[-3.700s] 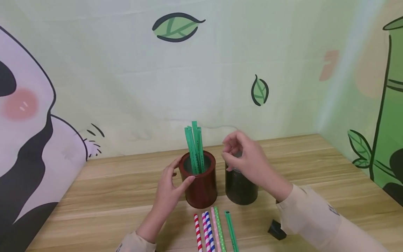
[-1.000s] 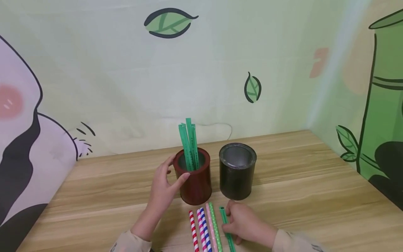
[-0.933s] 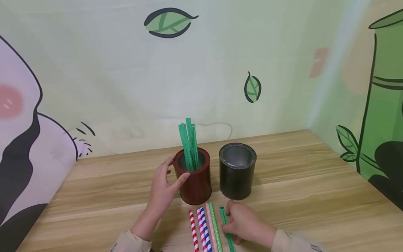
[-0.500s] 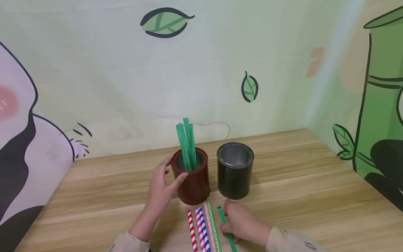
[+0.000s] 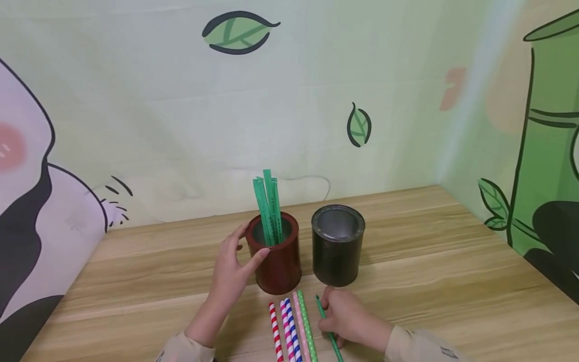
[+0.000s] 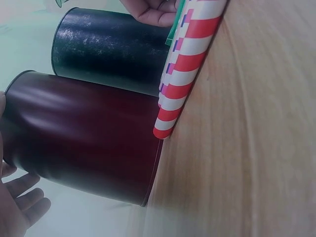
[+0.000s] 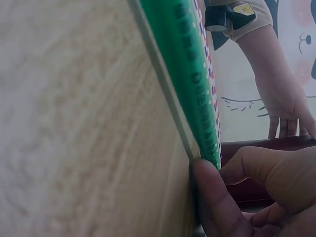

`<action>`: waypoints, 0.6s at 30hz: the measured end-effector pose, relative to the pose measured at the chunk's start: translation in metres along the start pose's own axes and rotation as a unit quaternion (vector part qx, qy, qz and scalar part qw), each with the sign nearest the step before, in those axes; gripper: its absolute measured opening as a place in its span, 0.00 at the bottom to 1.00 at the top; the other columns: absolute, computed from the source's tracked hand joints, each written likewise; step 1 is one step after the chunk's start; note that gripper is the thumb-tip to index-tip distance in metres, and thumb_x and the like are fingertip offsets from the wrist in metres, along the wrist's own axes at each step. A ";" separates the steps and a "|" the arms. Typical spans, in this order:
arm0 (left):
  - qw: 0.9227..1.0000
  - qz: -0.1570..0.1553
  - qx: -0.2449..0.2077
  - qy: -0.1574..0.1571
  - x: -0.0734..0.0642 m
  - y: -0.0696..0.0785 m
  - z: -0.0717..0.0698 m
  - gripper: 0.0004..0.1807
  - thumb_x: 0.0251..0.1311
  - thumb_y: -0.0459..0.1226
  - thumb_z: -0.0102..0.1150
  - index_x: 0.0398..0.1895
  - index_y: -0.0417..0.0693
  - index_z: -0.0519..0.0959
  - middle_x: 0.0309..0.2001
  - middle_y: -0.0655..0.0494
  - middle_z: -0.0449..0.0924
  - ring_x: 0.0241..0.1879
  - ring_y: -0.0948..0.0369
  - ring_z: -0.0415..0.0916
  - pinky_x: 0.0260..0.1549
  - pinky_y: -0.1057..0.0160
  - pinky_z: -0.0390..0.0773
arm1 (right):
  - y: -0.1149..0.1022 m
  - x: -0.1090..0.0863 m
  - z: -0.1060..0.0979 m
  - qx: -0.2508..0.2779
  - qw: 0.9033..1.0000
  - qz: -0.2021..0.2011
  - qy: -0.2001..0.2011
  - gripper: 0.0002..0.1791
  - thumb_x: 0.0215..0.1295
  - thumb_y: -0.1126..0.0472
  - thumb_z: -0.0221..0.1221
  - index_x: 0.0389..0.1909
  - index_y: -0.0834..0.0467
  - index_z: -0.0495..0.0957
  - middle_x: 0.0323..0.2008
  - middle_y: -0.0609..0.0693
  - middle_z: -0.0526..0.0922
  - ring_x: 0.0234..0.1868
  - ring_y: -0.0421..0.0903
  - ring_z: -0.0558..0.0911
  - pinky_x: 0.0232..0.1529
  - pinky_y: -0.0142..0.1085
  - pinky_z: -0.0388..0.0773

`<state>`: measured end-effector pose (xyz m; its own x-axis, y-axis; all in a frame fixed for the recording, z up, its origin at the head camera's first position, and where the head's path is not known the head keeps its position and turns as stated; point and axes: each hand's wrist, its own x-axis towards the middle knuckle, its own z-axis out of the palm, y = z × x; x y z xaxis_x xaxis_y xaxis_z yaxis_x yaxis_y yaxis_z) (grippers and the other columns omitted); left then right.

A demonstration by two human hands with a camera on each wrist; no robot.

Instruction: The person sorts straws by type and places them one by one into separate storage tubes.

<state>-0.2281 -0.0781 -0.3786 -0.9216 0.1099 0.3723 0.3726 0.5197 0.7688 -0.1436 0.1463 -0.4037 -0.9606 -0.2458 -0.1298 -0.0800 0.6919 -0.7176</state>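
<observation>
A dark red cup (image 5: 278, 266) stands upright on the table with several flat green wrapped straws (image 5: 268, 211) leaning inside it. My left hand (image 5: 229, 271) holds this cup by its left side, thumb against the near rim and fingers round the far side. On the table, a single green wrapped straw (image 5: 335, 348) with printed letters lies nearly edge-on. My right hand (image 5: 348, 317) pinches it between thumb and fingers near its far end. Behind that hand stands a black cup (image 5: 336, 256), its grey inside (image 5: 338, 223) visible from above.
Striped and dotted paper straws lie side by side left of the green one: a red-striped straw (image 5: 276, 332), a blue-striped straw (image 5: 293, 329) and a green dotted straw (image 5: 305, 322) among them. A printed cloth backdrop (image 5: 298, 125) rises behind the wooden table (image 5: 407, 251).
My right hand has come down from over the black cup to the green wrapped straw on the table. That straw has just tipped from flat to edge-on. My left hand stays on the red cup.
</observation>
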 end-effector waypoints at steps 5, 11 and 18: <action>1.000 0.001 0.004 0.001 0.000 -0.001 0.000 0.40 0.56 0.51 0.65 0.70 0.49 0.63 0.65 0.50 0.70 0.65 0.53 0.65 0.59 0.49 0.73 | 0.003 0.001 -0.001 0.022 1.000 -0.006 -0.007 0.11 0.49 0.71 0.62 0.32 0.61 0.70 0.13 0.46 0.72 0.07 0.33 0.71 0.10 0.28 0.71; 1.000 -0.001 0.004 0.000 0.001 -0.001 0.000 0.40 0.56 0.52 0.65 0.70 0.51 0.62 0.65 0.50 0.69 0.65 0.53 0.65 0.59 0.49 0.73 | 0.003 -0.001 -0.005 0.054 0.998 -0.025 -0.014 0.11 0.48 0.73 0.60 0.33 0.63 0.70 0.14 0.46 0.74 0.08 0.34 0.73 0.10 0.30 0.72; 1.000 0.003 0.003 0.003 0.001 -0.003 0.001 0.40 0.56 0.51 0.65 0.70 0.51 0.63 0.65 0.50 0.70 0.65 0.53 0.65 0.59 0.49 0.73 | -0.003 -0.003 -0.017 0.094 0.994 -0.063 -0.003 0.12 0.47 0.74 0.58 0.35 0.66 0.70 0.20 0.47 0.74 0.11 0.37 0.74 0.10 0.31 0.74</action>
<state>-0.2301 -0.0786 -0.3811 -0.9186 0.1075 0.3802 0.3772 0.5248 0.7630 -0.1445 0.1564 -0.3899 -0.9442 -0.3274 -0.0348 -0.1480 0.5165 -0.8434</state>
